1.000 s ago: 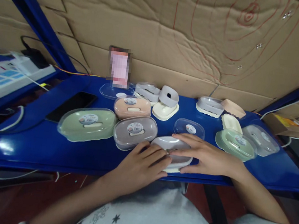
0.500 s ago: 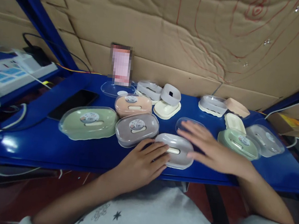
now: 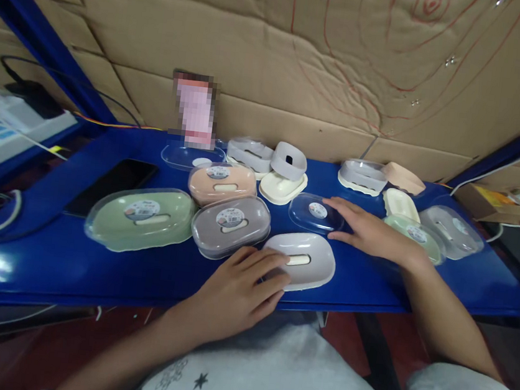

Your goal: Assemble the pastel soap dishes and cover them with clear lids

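Note:
A grey oval dish (image 3: 319, 271) with a cream bar in its centre slot lies near the table's front edge. The fingers of my left hand (image 3: 249, 288) rest spread on its left side. Behind the dish lies a clear oval lid (image 3: 307, 212) with a round label. My right hand (image 3: 362, 228) touches the lid's right end, thumb and fingers apart around it. Left of the dish are a lidded grey box (image 3: 212, 227), a lidded peach box (image 3: 200, 182) and a lidded green box (image 3: 116, 219).
At the back are a grey tray (image 3: 289, 161), a cream piece (image 3: 279, 188) and another clear lid (image 3: 175, 155). More boxes, one green (image 3: 428, 242), stand right. A dark phone (image 3: 115, 182), cables and a power strip (image 3: 36, 138) lie left. Cardboard (image 3: 257, 51) stands behind.
My right hand has moved back from the grey dish to the clear lid behind it. My left hand stays on the dish. The view has shifted slightly.

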A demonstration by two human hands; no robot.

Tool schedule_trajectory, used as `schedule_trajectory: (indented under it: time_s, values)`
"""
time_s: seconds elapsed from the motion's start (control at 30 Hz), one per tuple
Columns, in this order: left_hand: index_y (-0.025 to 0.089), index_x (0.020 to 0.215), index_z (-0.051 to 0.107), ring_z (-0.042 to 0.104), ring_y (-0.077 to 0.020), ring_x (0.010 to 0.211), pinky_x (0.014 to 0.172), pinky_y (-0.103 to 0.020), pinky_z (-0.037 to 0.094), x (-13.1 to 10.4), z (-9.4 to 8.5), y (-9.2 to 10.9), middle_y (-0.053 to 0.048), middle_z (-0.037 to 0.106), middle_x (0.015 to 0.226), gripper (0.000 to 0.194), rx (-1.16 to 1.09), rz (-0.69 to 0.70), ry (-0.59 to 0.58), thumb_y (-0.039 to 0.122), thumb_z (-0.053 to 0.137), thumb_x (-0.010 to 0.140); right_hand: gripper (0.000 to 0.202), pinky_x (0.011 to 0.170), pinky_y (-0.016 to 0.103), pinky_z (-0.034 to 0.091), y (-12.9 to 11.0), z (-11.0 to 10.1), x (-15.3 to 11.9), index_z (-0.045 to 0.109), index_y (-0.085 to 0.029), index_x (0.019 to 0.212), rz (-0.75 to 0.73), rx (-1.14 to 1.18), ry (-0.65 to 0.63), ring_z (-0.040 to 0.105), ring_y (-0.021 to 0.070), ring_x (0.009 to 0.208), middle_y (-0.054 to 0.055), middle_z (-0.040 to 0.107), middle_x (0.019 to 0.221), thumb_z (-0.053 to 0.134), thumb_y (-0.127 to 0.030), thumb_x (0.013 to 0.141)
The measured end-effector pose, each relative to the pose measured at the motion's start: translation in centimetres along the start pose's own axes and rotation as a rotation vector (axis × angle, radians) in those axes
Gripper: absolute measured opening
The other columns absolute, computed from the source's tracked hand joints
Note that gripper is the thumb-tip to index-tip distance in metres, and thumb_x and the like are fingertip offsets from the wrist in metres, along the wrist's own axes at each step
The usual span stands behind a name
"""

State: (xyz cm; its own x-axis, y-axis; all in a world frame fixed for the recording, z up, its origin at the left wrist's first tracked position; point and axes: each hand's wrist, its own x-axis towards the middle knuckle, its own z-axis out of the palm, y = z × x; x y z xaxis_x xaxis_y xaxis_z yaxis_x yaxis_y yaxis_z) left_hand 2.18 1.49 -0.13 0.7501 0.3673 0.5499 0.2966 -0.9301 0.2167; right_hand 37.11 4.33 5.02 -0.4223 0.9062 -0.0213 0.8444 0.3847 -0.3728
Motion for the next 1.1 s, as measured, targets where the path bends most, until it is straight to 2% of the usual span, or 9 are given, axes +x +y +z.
schedule_trajectory:
  time_s: [0.1, 0.2, 0.3, 0.43, 0.63, 0.77, 0.9, 1.0, 1.1]
  values:
    - [0.021, 0.113, 0.067, 0.057, -0.0304, 0.136, 0.108, -0.049, 0.053, 0.0, -0.1, 0.1, -0.013, 0.060, 0.143, 0.014, 0.030, -0.041, 0.041, 0.016, 0.064, 0.101, 0.070, 0.130, 0.057, 0.035, -0.9, -1.2, -0.1, 0.034, -0.035, 0.169, -0.088, 0.096, 0.000, 0.043, 0.0324, 0.156, 0.006, 0.042, 0.171, 0.059, -0.052, 0.106]
    - [0.022, 0.119, 0.066, 0.053, -0.0343, 0.140, 0.112, -0.056, 0.052, 0.0, -0.1, 0.2, -0.016, 0.053, 0.150, 0.020, 0.105, -0.046, 0.091, 0.019, 0.068, 0.100, 0.071, 0.132, 0.052, 0.033, -2.3, -2.0, -0.7, 0.037, -0.040, 0.167, -0.195, 0.159, -0.138, 0.039, 0.0296, 0.158, 0.001, 0.042, 0.171, 0.066, -0.050, 0.104]
    - [0.021, 0.133, 0.061, 0.053, -0.0347, 0.142, 0.114, -0.058, 0.052, -0.1, 0.0, 0.0, -0.017, 0.052, 0.153, 0.034, 0.122, -0.028, 0.095, 0.021, 0.068, 0.101, 0.075, 0.129, 0.048, 0.038, -3.6, -1.5, -1.3, 0.040, -0.042, 0.165, -0.246, 0.188, -0.235, 0.040, 0.0294, 0.158, 0.000, 0.040, 0.172, 0.074, -0.050, 0.098]
    - [0.018, 0.138, 0.058, 0.055, -0.0296, 0.141, 0.115, -0.051, 0.054, -0.1, 0.3, -0.2, -0.014, 0.060, 0.148, 0.035, 0.087, -0.018, 0.056, 0.024, 0.065, 0.104, 0.070, 0.127, 0.046, 0.043, -4.7, -0.3, -1.6, 0.044, -0.045, 0.162, -0.238, 0.148, -0.199, 0.041, 0.0296, 0.157, 0.000, 0.032, 0.176, 0.074, -0.042, 0.099]
    - [0.019, 0.131, 0.061, 0.061, -0.0293, 0.132, 0.108, -0.050, 0.058, -0.3, 0.2, -0.3, -0.013, 0.065, 0.140, 0.031, 0.080, -0.039, 0.100, 0.027, 0.070, 0.102, 0.069, 0.130, 0.048, 0.036, -5.2, 0.1, -1.4, 0.042, -0.043, 0.163, -0.324, 0.143, -0.146, 0.035, 0.0283, 0.161, 0.001, 0.023, 0.179, 0.071, -0.032, 0.101]
    - [0.020, 0.125, 0.063, 0.064, -0.0276, 0.124, 0.103, -0.048, 0.060, -0.5, 0.3, -0.4, -0.010, 0.068, 0.131, 0.028, 0.047, -0.045, 0.138, 0.029, 0.073, 0.100, 0.064, 0.130, 0.048, 0.036, -5.2, 0.2, -1.0, 0.049, -0.042, 0.160, -0.334, 0.138, -0.169, 0.034, 0.0279, 0.161, 0.001, 0.026, 0.178, 0.072, -0.032, 0.101]
    - [0.020, 0.125, 0.063, 0.063, -0.0285, 0.125, 0.103, -0.049, 0.060, -0.3, 0.4, -0.4, -0.011, 0.067, 0.131, 0.027, 0.058, -0.033, 0.118, 0.029, 0.072, 0.101, 0.060, 0.126, 0.046, 0.044, -5.4, 0.3, -0.9, 0.054, -0.038, 0.157, -0.306, 0.171, -0.179, 0.041, 0.0266, 0.157, 0.004, 0.033, 0.175, 0.072, -0.034, 0.100]
    - [0.019, 0.130, 0.061, 0.061, -0.0298, 0.129, 0.105, -0.050, 0.059, -0.1, 0.3, -0.3, -0.014, 0.062, 0.139, 0.030, 0.074, -0.036, 0.080, 0.028, 0.068, 0.103, 0.057, 0.121, 0.045, 0.050, -4.9, 0.0, -1.2, 0.055, -0.036, 0.153, -0.273, 0.151, -0.164, 0.046, 0.0274, 0.154, 0.005, 0.038, 0.172, 0.073, -0.042, 0.099]
    - [0.019, 0.139, 0.058, 0.058, -0.0317, 0.135, 0.107, -0.052, 0.058, -0.1, 0.0, 0.0, -0.017, 0.055, 0.149, 0.037, 0.092, -0.041, 0.085, 0.028, 0.066, 0.104, 0.056, 0.119, 0.050, 0.050, -3.2, -0.6, -1.8, 0.054, -0.035, 0.151, -0.201, 0.041, -0.093, 0.050, 0.0308, 0.151, 0.007, 0.043, 0.168, 0.071, -0.048, 0.099]
